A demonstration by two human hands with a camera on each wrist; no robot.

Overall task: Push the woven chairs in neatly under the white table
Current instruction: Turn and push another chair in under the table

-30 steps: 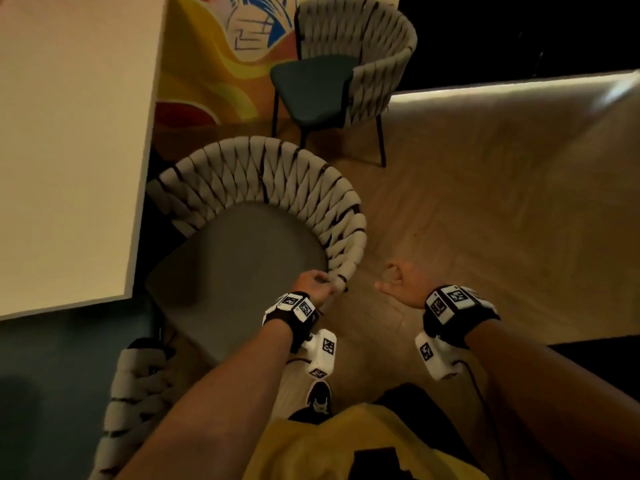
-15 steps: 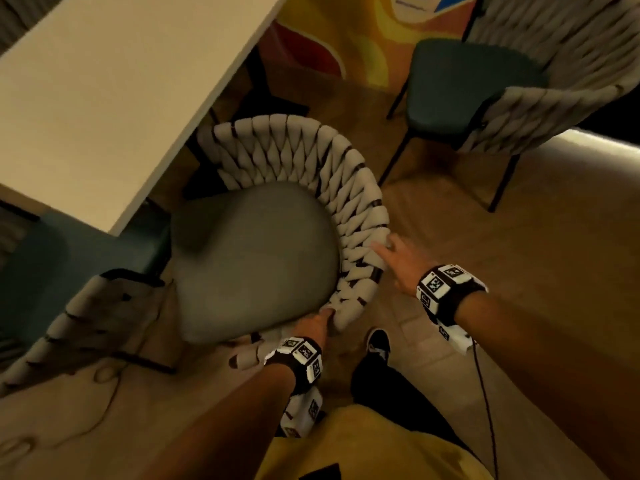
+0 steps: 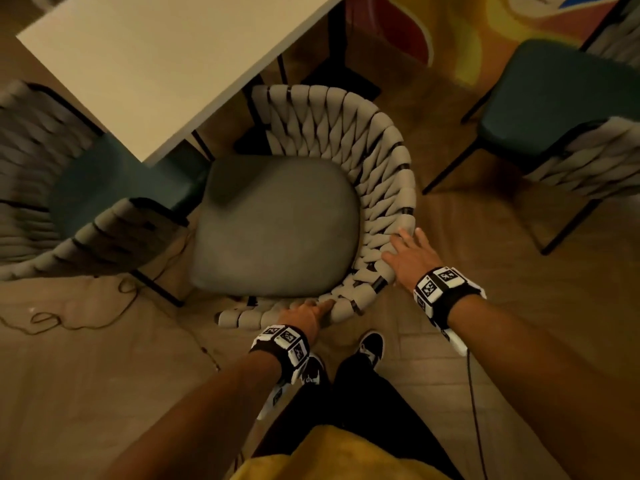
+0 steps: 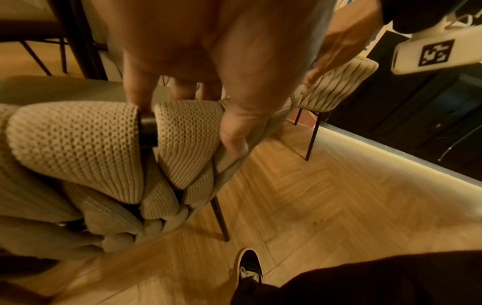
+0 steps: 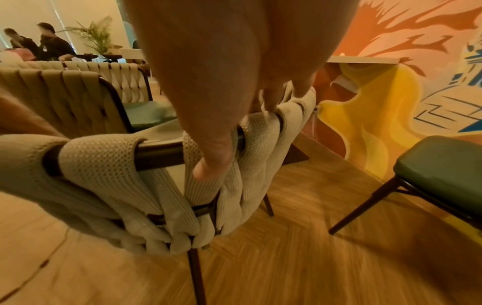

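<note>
Woven chair (image 3: 377, 188) with the grey seat stood angled at the corner of the white bench (image 3: 166, 64), its seat not yet under it. My left hand (image 3: 304, 315) curled its fingers (image 4: 234, 136) round the back rim; my right hand (image 3: 410, 256) lay with fingers (image 5: 212, 163) spread over the weave. I judged an even two-handed push best, squaring the chair first and minding the teal-seated chair (image 3: 104, 202) just beside it.
</note>
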